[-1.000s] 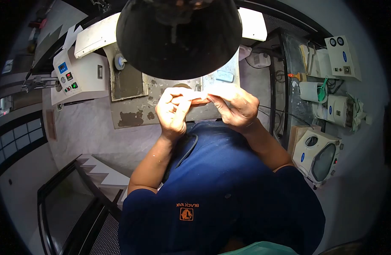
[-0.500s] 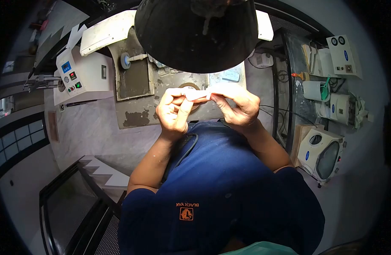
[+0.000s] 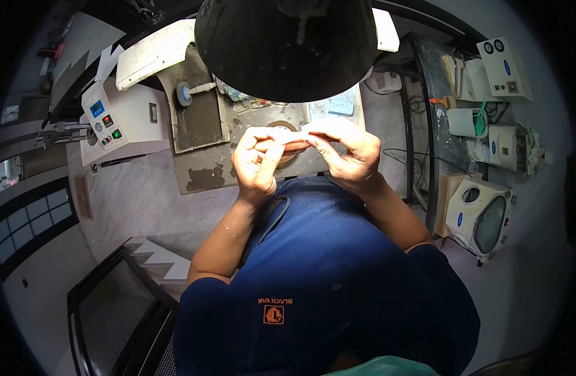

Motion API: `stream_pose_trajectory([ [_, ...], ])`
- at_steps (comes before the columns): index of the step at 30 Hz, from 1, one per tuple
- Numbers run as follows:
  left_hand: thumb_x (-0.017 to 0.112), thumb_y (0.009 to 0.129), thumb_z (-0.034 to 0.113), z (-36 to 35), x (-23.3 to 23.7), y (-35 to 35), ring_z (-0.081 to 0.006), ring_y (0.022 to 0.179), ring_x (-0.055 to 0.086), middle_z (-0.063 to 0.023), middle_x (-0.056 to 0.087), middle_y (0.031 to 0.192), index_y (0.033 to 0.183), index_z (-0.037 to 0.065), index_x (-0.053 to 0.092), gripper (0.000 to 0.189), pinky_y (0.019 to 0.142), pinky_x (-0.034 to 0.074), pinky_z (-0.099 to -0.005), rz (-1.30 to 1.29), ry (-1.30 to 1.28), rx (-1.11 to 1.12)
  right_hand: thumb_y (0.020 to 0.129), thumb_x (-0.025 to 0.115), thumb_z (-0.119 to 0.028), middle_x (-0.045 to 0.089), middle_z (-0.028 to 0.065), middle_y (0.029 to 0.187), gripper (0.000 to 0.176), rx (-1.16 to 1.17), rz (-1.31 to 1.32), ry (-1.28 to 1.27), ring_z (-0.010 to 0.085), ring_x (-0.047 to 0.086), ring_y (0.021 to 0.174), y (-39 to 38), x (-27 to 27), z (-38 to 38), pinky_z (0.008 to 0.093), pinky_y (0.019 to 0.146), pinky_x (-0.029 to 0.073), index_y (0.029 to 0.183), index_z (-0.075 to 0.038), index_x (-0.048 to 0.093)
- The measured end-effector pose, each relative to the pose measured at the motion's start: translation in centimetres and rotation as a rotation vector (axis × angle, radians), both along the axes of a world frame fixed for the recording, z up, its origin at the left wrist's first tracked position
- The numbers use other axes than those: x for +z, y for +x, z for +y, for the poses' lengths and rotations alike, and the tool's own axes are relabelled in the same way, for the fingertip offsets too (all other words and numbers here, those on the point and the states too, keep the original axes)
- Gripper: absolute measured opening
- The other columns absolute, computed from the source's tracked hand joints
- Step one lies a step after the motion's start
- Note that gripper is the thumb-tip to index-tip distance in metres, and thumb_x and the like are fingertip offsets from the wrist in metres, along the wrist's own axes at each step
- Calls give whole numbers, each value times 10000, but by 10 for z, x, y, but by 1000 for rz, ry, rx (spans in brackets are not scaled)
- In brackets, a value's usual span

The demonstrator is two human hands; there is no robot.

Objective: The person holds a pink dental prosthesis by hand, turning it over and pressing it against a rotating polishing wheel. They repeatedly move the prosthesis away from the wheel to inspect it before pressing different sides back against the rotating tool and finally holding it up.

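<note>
A small pale piece (image 3: 290,136) sits between my two hands, washed out by bright light so that its kind does not show. My left hand (image 3: 255,164) pinches its left end between thumb and fingers, the other fingers curled. At the right end, the thumb and fingertips of my right hand (image 3: 352,152) close on the same piece. Both hands are raised in front of my body, under a large dark lamp shade (image 3: 285,53). Behind the fingers, a round brown-rimmed thing (image 3: 287,160) on the workbench (image 3: 206,180) is partly hidden.
On the bench's left is a grey tray (image 3: 200,125) with a round blue disc (image 3: 184,94) on a pale shaft. A white machine with a control panel (image 3: 128,119) stands farther left. At right, a shelf holds a white container (image 3: 459,123) with a green scoop (image 3: 480,119).
The pale piece has turned in my fingers and now shows a narrower side. Both hands keep their hold in nearly the same place. The view has shifted slightly.
</note>
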State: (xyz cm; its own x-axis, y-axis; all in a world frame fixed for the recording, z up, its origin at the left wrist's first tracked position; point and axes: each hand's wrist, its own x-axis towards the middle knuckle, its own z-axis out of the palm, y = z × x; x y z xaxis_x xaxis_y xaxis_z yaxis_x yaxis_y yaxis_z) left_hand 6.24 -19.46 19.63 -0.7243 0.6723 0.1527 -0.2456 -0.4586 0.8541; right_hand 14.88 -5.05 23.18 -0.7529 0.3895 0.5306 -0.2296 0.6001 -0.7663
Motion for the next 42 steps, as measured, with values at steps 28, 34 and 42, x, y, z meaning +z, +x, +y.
stream_pose_trajectory([
  [28,506,907,53,105,-73,-14,-281,857,653,-222,622,946,987,-69,494,147,767,554,-351,-277,-245,-97,832,587,3,662,95,832,104,-110,-126,-572,129,642,752,-7,-126,77,254,662,525,927,43,608],
  [34,439,919,20,170,-166,-32,-249,795,659,-199,632,910,956,-68,495,111,718,559,-314,-366,-358,-110,859,558,2,655,99,852,103,-147,-233,-870,131,638,749,-22,-206,127,239,662,534,946,48,590],
  [42,441,903,-15,196,-185,-35,-246,735,662,-194,634,860,932,-76,493,86,669,563,-302,-360,-460,72,855,562,19,652,103,810,93,-186,-282,-904,124,628,712,-43,-231,148,236,611,531,930,65,593],
])
